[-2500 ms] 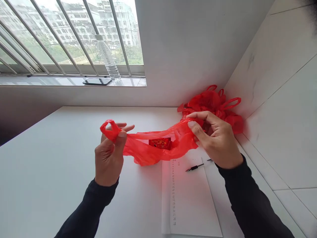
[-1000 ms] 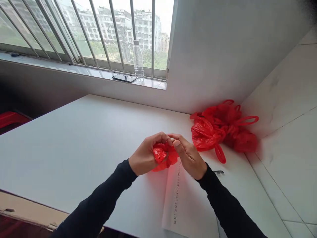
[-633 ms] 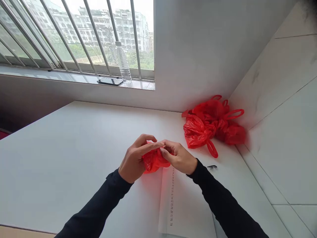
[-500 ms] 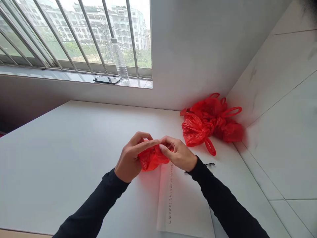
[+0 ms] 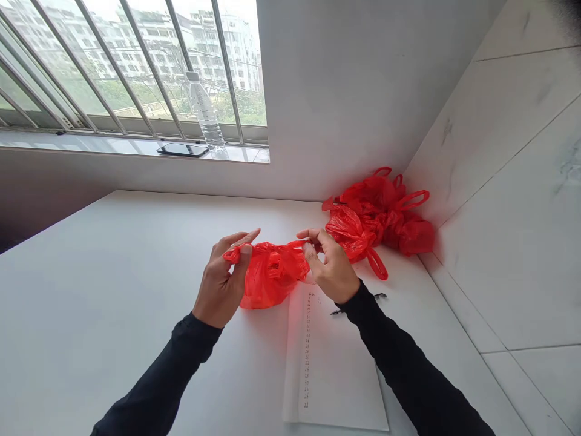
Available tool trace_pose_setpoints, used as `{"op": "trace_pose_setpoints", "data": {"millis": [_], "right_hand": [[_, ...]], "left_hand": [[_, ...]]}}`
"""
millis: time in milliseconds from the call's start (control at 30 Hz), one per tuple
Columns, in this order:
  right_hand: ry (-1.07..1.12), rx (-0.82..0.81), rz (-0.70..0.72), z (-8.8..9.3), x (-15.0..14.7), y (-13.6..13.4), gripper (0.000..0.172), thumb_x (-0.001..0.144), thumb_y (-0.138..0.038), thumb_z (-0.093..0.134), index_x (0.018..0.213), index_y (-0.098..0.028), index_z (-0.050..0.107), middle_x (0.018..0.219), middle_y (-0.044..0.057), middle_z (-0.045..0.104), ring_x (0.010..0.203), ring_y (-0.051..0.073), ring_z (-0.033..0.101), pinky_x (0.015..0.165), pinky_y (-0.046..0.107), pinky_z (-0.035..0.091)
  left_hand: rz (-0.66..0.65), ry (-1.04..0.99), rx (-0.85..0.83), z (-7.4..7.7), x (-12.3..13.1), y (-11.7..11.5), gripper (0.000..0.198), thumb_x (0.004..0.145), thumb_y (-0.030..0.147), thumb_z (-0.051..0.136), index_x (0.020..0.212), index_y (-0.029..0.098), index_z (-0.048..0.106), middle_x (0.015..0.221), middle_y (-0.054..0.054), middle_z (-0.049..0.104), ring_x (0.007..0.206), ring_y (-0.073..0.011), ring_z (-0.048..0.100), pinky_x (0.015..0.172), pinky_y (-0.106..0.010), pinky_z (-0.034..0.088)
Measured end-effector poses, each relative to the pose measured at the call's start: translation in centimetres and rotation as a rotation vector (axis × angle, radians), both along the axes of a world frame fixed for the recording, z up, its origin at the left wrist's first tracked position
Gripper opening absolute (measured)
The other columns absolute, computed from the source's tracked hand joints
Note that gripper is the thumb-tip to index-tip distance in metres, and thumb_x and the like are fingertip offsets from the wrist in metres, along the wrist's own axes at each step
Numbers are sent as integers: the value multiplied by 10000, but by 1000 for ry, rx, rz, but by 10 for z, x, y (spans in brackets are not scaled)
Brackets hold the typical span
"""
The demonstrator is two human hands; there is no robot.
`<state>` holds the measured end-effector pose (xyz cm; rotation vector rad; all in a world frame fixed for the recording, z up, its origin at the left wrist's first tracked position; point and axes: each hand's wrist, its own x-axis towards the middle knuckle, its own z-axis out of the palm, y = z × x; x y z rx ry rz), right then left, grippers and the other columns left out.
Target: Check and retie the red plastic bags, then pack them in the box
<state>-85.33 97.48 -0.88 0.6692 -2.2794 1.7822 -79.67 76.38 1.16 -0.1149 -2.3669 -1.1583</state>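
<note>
A red plastic bag [image 5: 267, 284] is stretched between my two hands over the white table, its top edge pulled wide and something inside it that I cannot make out. My left hand [image 5: 223, 275] pinches the bag's left end between thumb and fingers, with a bunched bit poking out past the thumb. On the other side, my right hand [image 5: 331, 266] grips the right end by thumb and fingertips. Below lies an open white notebook [image 5: 345, 369] with a column of small handwriting. A black pen [image 5: 336, 312] rests across it, partly hidden by my right wrist.
Several tied red plastic bags [image 5: 385, 218] are heaped in the corner against the wall. On the windowsill stand a clear water bottle [image 5: 206, 115] and, lying flat, a dark phone-like device [image 5: 182, 149]. The white table [image 5: 136, 290] meets a tiled wall at right.
My hands have moved apart, drawing the bag's top wide where it was bunched between them. The view has shifted slightly, and more of the pen and notebook shows.
</note>
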Motion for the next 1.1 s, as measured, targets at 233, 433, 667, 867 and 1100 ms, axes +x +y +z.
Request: {"op": "trace_pose_setpoints", "data": {"millis": [233, 433, 667, 867, 1100], "right_hand": [[-175, 229, -60, -21, -39, 27, 246, 902, -277, 498, 944, -144, 700, 751, 29, 631, 627, 165, 496, 647, 327, 409], [-178, 192, -12, -15, -31, 21, 300, 911, -369, 557, 1037, -149, 717, 796, 11, 630, 648, 145, 489, 648, 308, 413], [-129, 107, 49, -11, -27, 19, 251, 919, -355, 588, 985, -166, 739, 829, 19, 665, 657, 139, 480, 647, 303, 414], [-181, 122, 102, -18, -22, 7, 195, 912, -319, 602, 930, -179, 737, 797, 5, 669, 659, 137, 497, 658, 300, 425], [-162, 160, 237, -10, -8, 5, 171, 944, -304, 597, 941, -202, 734, 875, 6, 715, 733, 147, 570, 700, 297, 462]], "left_hand": [[311, -288, 269, -14, -17, -31, 509, 917, 652, 550, 994, 196, 763, 721, -27, 589, 632, -178, 495, 631, -321, 457], [25, -406, 835, -2, -19, -28, 560, 803, 575, 741, 1179, 166, 670, 724, -4, 581, 674, -170, 553, 602, -309, 544], [-35, -472, 949, -4, -25, -27, 316, 842, 477, 738, 919, 172, 702, 668, 8, 542, 641, -144, 549, 590, -265, 557], [186, -420, 943, -10, -31, -52, 244, 939, 380, 599, 791, 187, 624, 627, 19, 512, 605, -145, 548, 568, -279, 578], [91, -614, 658, -7, -23, -30, 534, 792, 664, 670, 1007, 175, 666, 604, -7, 580, 482, -186, 548, 385, -291, 475]]}}
